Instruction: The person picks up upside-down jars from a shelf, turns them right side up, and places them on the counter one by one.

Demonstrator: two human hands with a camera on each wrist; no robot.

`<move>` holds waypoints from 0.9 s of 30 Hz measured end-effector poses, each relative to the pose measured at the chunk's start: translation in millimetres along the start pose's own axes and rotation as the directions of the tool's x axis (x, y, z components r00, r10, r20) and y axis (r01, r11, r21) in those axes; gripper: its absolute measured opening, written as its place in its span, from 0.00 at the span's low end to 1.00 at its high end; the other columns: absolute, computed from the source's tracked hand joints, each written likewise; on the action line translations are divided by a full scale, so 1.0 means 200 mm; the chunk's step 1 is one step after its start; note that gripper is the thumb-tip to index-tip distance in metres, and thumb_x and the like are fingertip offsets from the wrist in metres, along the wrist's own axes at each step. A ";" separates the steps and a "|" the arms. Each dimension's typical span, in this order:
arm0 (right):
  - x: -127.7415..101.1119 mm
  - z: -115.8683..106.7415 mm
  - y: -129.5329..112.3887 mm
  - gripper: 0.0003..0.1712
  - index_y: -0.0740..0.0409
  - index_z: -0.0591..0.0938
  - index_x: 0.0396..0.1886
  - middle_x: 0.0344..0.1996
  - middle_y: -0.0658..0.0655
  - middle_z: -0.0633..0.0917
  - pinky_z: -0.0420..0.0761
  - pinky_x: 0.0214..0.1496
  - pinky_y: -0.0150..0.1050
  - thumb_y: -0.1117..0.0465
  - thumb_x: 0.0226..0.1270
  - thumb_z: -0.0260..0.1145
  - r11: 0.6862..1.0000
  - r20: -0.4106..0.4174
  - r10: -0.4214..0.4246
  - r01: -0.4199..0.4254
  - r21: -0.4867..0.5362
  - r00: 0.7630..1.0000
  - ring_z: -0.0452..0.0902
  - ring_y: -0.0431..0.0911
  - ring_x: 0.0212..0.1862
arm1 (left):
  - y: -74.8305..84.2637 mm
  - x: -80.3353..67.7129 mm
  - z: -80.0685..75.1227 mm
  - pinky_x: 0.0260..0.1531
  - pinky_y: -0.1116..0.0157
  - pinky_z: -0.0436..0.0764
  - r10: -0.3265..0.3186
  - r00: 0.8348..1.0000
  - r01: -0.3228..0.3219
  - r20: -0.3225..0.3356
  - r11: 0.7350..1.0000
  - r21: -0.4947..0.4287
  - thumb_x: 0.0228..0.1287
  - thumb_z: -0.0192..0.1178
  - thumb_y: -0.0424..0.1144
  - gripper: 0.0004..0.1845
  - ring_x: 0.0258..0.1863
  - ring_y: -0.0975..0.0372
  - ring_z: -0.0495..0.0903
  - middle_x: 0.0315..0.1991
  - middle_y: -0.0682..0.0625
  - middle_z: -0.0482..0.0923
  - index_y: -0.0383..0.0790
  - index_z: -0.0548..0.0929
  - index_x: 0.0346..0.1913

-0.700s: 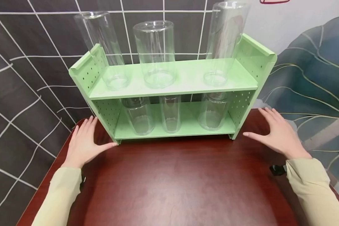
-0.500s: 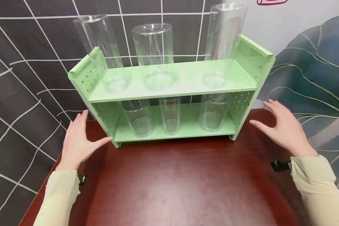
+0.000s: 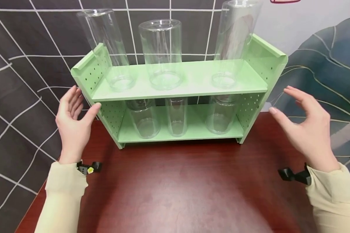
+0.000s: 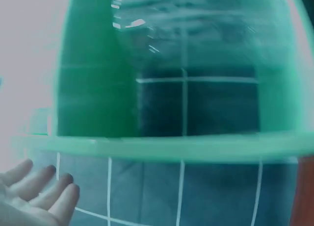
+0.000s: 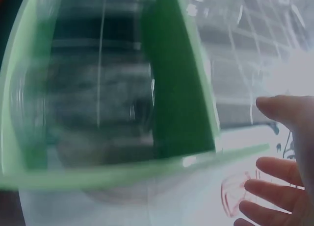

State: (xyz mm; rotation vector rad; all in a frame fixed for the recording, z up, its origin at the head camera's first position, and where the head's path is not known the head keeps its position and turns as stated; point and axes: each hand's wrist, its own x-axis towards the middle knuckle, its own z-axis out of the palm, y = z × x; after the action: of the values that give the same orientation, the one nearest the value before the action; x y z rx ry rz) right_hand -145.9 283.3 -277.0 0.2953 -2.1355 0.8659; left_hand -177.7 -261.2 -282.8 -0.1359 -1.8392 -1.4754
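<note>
A light green two-tier shelf rack [image 3: 193,77] with perforated side panels stands on the table. Three clear glass cylinders are on its top tier: a tall left one [image 3: 106,43], a wide middle one [image 3: 161,47] and a tall right one [image 3: 236,40]. Three shorter clear jars [image 3: 176,119] stand on the lower tier. My left hand [image 3: 74,124] is beside the left panel, thumb overlapping its front edge, fingers loosely bent and holding nothing. Out to the right of the rack, my right hand [image 3: 312,129] is spread with thumb and fingers apart. Both wrist views are blurred.
The dark red tabletop [image 3: 178,187] extends in front of the rack. A black wall covering with a white grid [image 3: 14,106] runs behind and to the left. Blue-grey leaf-patterned fabric [image 3: 335,77] hangs at the right. Small black camera mounts [image 3: 294,176] sit on both wrists.
Both hands have risen from low beside the rack's base. The left thumb now reaches higher along the left panel, while the right hand has shifted outward to the right. The rack stays put.
</note>
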 end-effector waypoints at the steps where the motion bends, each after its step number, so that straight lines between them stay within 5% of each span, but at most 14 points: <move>1: -0.01 0.01 -0.03 0.34 0.55 0.82 0.65 0.63 0.57 0.81 0.66 0.63 0.24 0.69 0.55 0.77 1.000 0.009 -0.002 0.002 0.015 1.000 0.72 0.32 0.64 | 0.01 0.02 0.01 0.63 0.64 0.75 -0.035 0.999 0.034 -0.026 0.999 -0.037 0.54 0.76 0.30 0.37 0.63 0.56 0.76 0.65 0.45 0.76 0.40 0.75 0.69; 7: -0.04 0.03 -0.16 0.39 0.48 0.82 0.67 0.62 0.54 0.82 0.66 0.65 0.24 0.72 0.53 0.79 0.998 0.047 -0.012 0.009 0.059 0.999 0.72 0.32 0.64 | 0.05 0.09 0.04 0.38 0.73 0.84 -0.121 0.987 0.115 -0.108 0.991 -0.066 0.54 0.78 0.35 0.27 0.40 0.63 0.86 0.53 0.43 0.85 0.41 0.86 0.59; 11: -0.03 0.07 -0.26 0.38 0.53 0.82 0.66 0.61 0.56 0.82 0.68 0.66 0.26 0.72 0.52 0.78 0.993 0.047 -0.049 0.043 0.107 0.998 0.74 0.35 0.64 | 0.06 0.13 0.05 0.28 0.75 0.83 -0.124 0.982 0.117 -0.142 0.991 -0.060 0.54 0.79 0.39 0.21 0.30 0.65 0.87 0.44 0.46 0.88 0.41 0.89 0.52; 15: 0.01 0.11 -0.32 0.39 0.55 0.82 0.66 0.62 0.55 0.82 0.69 0.67 0.29 0.72 0.51 0.79 0.987 0.041 -0.086 0.080 0.138 0.995 0.74 0.39 0.64 | 0.06 0.14 0.07 0.34 0.75 0.83 -0.041 0.984 0.063 -0.174 0.990 0.122 0.54 0.79 0.41 0.19 0.29 0.68 0.85 0.40 0.51 0.88 0.42 0.90 0.50; 20: 0.14 0.14 -0.38 0.38 0.55 0.80 0.67 0.64 0.51 0.80 0.71 0.68 0.33 0.69 0.54 0.79 0.978 0.009 -0.097 0.094 0.184 0.995 0.73 0.43 0.66 | 0.04 0.15 0.08 0.36 0.77 0.81 0.027 0.985 0.027 -0.169 0.951 0.309 0.57 0.76 0.41 0.15 0.29 0.72 0.83 0.41 0.51 0.89 0.43 0.90 0.48; 27: 0.40 0.14 -0.51 0.43 0.56 0.72 0.73 0.69 0.55 0.75 0.66 0.72 0.35 0.67 0.57 0.78 0.938 0.068 0.088 -0.106 0.331 0.994 0.69 0.42 0.69 | 0.04 0.15 0.08 0.35 0.78 0.81 0.085 0.987 -0.030 -0.137 0.930 0.365 0.59 0.73 0.40 0.14 0.27 0.75 0.81 0.41 0.48 0.89 0.39 0.90 0.46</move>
State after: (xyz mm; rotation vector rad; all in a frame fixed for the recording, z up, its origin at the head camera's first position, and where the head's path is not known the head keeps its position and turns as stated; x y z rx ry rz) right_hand -167.8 195.7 -180.2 0.3909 -2.0584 1.2953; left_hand -202.8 -255.2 -258.2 0.0994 -1.9301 -1.0520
